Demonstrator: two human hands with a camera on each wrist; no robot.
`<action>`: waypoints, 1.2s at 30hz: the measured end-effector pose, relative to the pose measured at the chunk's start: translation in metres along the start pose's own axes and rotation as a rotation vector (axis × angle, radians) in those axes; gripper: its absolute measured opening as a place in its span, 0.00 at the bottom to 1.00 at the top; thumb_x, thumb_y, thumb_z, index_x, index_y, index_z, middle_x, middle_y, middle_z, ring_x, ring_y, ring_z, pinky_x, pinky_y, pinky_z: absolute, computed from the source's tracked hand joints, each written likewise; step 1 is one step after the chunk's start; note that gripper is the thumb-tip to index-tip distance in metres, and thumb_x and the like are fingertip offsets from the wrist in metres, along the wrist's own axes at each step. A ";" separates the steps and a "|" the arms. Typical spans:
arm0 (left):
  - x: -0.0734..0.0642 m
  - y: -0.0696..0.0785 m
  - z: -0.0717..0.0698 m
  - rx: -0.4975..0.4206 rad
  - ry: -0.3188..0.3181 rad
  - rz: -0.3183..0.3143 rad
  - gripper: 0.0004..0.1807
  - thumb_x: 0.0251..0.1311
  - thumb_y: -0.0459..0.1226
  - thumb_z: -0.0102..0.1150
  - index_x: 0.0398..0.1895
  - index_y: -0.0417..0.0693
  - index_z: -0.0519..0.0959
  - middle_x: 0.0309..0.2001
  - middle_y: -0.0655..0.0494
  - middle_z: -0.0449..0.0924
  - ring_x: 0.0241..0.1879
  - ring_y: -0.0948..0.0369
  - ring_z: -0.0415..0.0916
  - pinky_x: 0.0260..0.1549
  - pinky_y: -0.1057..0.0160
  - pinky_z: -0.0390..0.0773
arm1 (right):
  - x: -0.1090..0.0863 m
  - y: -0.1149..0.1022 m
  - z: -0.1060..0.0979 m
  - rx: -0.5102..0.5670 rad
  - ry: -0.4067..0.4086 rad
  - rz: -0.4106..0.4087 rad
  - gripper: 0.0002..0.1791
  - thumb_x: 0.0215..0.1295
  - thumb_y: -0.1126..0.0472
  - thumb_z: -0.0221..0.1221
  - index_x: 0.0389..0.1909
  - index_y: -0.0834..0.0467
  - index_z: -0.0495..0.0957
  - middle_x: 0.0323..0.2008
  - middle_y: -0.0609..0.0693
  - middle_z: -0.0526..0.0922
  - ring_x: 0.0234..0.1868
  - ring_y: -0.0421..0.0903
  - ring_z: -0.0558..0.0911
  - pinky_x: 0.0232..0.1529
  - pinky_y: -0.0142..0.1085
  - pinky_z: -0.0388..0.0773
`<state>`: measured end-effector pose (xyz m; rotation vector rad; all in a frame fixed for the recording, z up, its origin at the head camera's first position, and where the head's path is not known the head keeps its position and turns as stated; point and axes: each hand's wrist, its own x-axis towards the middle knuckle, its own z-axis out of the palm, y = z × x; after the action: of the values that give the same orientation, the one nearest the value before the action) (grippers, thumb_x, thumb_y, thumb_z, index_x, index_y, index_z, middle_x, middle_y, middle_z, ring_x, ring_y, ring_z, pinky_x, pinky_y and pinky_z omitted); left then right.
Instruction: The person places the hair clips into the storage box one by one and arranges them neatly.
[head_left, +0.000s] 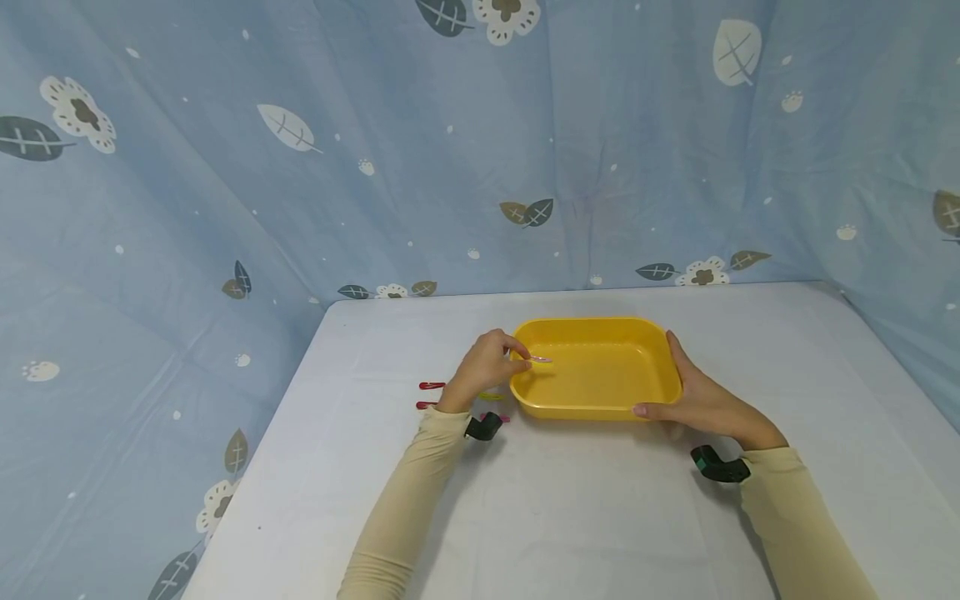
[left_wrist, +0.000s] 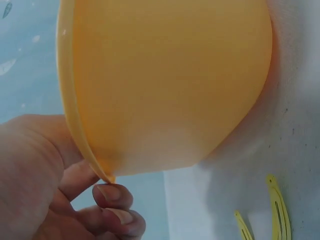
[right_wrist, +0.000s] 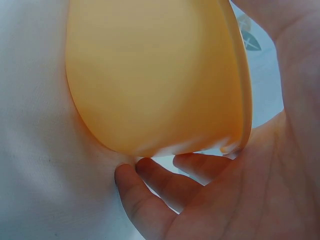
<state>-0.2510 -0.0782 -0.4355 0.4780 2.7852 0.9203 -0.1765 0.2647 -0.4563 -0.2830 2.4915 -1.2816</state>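
A yellow plastic basin (head_left: 592, 414) stands on the white table. Over its left rim, my left hand (head_left: 489, 363) pinches a small pale pink hair clip (head_left: 540, 359), whose tip points into the basin. In the left wrist view that hand's fingers (left_wrist: 115, 196) curl beside the rim, and the clip is hidden. With my right hand (head_left: 701, 400) I hold the basin's right end, thumb at the near corner; the right wrist view shows its fingers (right_wrist: 165, 182) against the outer wall. Yellow snap hair clips (left_wrist: 280, 210) lie below the left hand.
Left of the basin, partly behind the left wrist, lie a red hair clip (head_left: 432, 386), another red clip (head_left: 425, 405), a yellow one (head_left: 491, 397) and a pink one (head_left: 505, 419). A blue patterned curtain (head_left: 450, 167) hangs behind the white table (head_left: 585, 517).
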 end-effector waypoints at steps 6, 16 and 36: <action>-0.001 0.005 0.003 0.051 0.014 -0.042 0.07 0.63 0.41 0.71 0.41 0.50 0.91 0.43 0.51 0.78 0.42 0.56 0.71 0.38 0.61 0.71 | 0.000 -0.001 0.000 0.002 0.001 -0.009 0.75 0.61 0.44 0.71 0.80 0.52 0.14 0.80 0.69 0.47 0.68 0.63 0.65 0.69 0.75 0.55; -0.002 0.014 0.007 0.157 0.026 -0.118 0.06 0.62 0.42 0.72 0.39 0.51 0.90 0.51 0.52 0.82 0.51 0.55 0.77 0.50 0.51 0.81 | 0.000 -0.001 0.000 0.011 0.004 -0.026 0.75 0.61 0.46 0.72 0.80 0.51 0.14 0.78 0.67 0.52 0.64 0.60 0.68 0.69 0.72 0.60; 0.001 0.019 0.010 0.239 0.004 -0.129 0.05 0.62 0.41 0.72 0.36 0.50 0.90 0.47 0.53 0.84 0.45 0.57 0.76 0.44 0.55 0.80 | 0.000 0.000 0.000 0.023 -0.003 -0.027 0.75 0.61 0.46 0.72 0.79 0.50 0.13 0.80 0.68 0.47 0.67 0.61 0.67 0.69 0.72 0.59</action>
<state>-0.2449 -0.0574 -0.4319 0.3235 2.9031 0.5658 -0.1766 0.2645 -0.4563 -0.3138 2.4771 -1.3182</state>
